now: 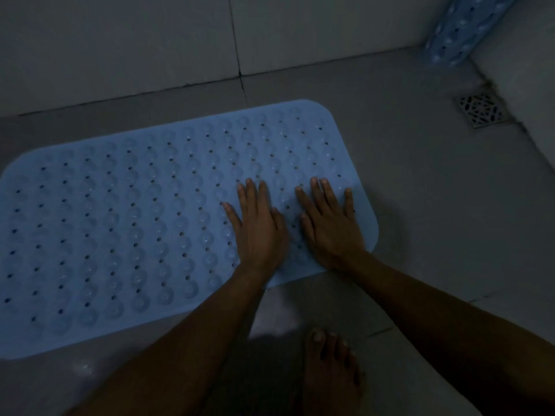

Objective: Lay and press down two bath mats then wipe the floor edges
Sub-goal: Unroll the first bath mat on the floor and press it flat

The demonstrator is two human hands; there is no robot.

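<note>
A light blue bath mat (126, 223) with rows of holes and round bumps lies flat on the grey tiled floor, reaching past the left edge of the view. My left hand (259, 226) rests flat on its right part, fingers straight and spread. Beside it, my right hand (330, 226) presses flat near the mat's right end, fingers also straight. A second blue mat (462, 28), rolled up, stands in the far right corner against the wall.
A square metal floor drain (480, 111) sits at the right near the wall. The tiled wall (150, 40) runs close behind the mat. My bare foot (330, 373) stands on the floor below the hands.
</note>
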